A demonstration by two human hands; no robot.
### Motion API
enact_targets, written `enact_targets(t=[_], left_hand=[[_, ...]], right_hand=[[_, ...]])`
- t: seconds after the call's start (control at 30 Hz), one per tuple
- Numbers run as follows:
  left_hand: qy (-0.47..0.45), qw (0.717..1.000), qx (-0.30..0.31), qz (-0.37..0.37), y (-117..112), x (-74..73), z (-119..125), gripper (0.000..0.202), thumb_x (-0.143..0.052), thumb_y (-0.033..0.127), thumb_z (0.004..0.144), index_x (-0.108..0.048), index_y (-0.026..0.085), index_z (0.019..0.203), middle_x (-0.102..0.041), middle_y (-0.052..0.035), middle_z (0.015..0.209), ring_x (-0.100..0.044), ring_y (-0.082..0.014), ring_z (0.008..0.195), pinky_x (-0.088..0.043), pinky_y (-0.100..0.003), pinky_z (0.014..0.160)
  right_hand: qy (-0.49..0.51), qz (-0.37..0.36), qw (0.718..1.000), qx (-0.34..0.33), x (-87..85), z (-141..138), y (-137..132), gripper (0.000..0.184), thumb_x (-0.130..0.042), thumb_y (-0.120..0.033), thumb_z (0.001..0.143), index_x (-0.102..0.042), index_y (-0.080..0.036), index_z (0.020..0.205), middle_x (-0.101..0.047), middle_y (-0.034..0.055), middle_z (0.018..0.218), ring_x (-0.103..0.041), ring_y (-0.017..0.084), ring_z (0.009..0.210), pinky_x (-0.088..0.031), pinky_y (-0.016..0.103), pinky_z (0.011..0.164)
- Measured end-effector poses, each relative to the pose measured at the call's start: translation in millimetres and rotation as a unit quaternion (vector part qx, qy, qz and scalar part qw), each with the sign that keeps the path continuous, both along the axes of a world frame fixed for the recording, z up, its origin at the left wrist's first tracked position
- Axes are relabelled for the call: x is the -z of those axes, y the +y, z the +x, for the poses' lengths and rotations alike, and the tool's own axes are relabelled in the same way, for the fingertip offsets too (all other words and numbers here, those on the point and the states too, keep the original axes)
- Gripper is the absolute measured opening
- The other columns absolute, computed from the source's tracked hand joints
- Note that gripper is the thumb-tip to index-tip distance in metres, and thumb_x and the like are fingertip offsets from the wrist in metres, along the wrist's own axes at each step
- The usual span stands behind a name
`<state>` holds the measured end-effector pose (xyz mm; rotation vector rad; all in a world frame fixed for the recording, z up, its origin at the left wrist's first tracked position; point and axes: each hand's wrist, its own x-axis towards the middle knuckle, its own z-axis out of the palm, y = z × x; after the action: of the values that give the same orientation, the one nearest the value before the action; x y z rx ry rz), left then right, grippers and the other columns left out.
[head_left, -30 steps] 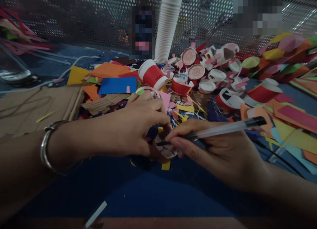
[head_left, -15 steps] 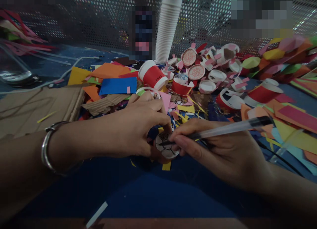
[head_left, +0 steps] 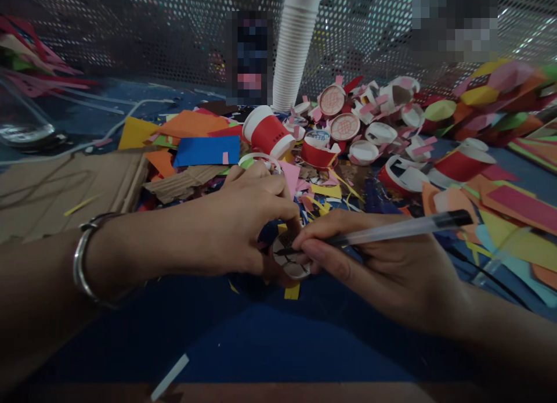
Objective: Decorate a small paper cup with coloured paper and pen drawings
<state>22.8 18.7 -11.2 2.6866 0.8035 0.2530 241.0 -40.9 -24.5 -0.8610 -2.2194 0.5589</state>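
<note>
My left hand (head_left: 243, 220), with a metal bangle (head_left: 82, 258) on its wrist, is closed around a small cut-off paper cup bottom (head_left: 290, 262) and holds it on the blue table (head_left: 243, 339). My right hand (head_left: 383, 263) grips a clear-barrelled pen (head_left: 391, 230), whose tip rests on the white round face of the cup bottom. Dark pen lines show on that face. Fingers of both hands hide part of the cup bottom.
Coloured paper scraps (head_left: 204, 150) and several cut red-and-white cup pieces (head_left: 343, 127) litter the table behind my hands. A tall stack of white cups (head_left: 296, 49) stands against a perforated metal screen (head_left: 369, 25). Brown cardboard (head_left: 65, 185) lies at the left, coloured paper strips (head_left: 513, 205) at the right.
The pen tip shifted slightly on the cup bottom's face, out to the right and back. My left hand has stayed in place.
</note>
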Motion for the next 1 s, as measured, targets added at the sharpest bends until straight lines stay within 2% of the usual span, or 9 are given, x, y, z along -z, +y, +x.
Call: enact_targets(t=[0.2,0.37,0.6,0.8,1.0], left_hand=[[0.001,1.000,-0.003,-0.013,-0.3,-0.7,0.0,0.034,-0.089,0.052,0.073,-0.074,0.024,0.088,-0.055,-0.0041,0.100,-0.047,-0.0310,0.106,-0.033,-0.042,0.089],[0.011,1.000,0.000,-0.007,-0.7,-0.8,-0.8,0.036,-0.089,0.052,0.073,-0.074,0.023,0.088,-0.056,-0.0040,0.100,-0.049,-0.0290,0.101,-0.033,-0.042,0.088],[0.001,1.000,0.000,-0.010,0.6,0.1,0.7,0.037,-0.090,0.052,0.072,-0.074,0.023,0.087,-0.057,-0.0047,0.101,-0.049,-0.0306,0.105,-0.033,-0.042,0.088],[0.024,1.000,-0.005,-0.012,-0.8,-3.2,0.3,0.035,-0.090,0.048,0.073,-0.072,0.021,0.086,-0.055,-0.0046,0.099,-0.049,-0.0289,0.100,-0.033,-0.041,0.085],[-0.006,1.000,0.005,-0.007,-0.6,0.0,-1.5,0.038,-0.090,0.052,0.071,-0.075,0.023,0.089,-0.058,-0.0044,0.100,-0.049,-0.0303,0.103,-0.034,-0.042,0.090]], right_hand=[[-0.001,0.003,1.000,-0.008,-1.0,0.2,0.0,0.012,-0.063,-0.009,0.098,-0.072,-0.017,0.097,-0.079,0.0015,0.090,-0.075,0.011,0.077,-0.060,0.019,0.077],[0.000,0.002,1.000,-0.003,-0.9,0.1,-0.2,0.014,-0.063,-0.010,0.098,-0.071,-0.020,0.098,-0.079,0.0014,0.091,-0.075,0.013,0.076,-0.062,0.022,0.074],[-0.001,0.005,1.000,-0.009,-1.7,0.9,0.2,0.011,-0.063,-0.009,0.098,-0.072,-0.016,0.097,-0.078,0.0015,0.089,-0.074,0.010,0.077,-0.059,0.017,0.074],[-0.003,0.003,1.000,0.002,-2.3,0.4,-0.9,0.012,-0.063,-0.009,0.098,-0.071,-0.018,0.096,-0.079,0.0013,0.087,-0.074,0.011,0.073,-0.060,0.019,0.071],[-0.002,0.009,1.000,-0.010,-1.4,-1.8,-0.4,0.014,-0.062,-0.009,0.098,-0.071,-0.020,0.095,-0.079,0.0013,0.088,-0.075,0.012,0.074,-0.061,0.021,0.073]])
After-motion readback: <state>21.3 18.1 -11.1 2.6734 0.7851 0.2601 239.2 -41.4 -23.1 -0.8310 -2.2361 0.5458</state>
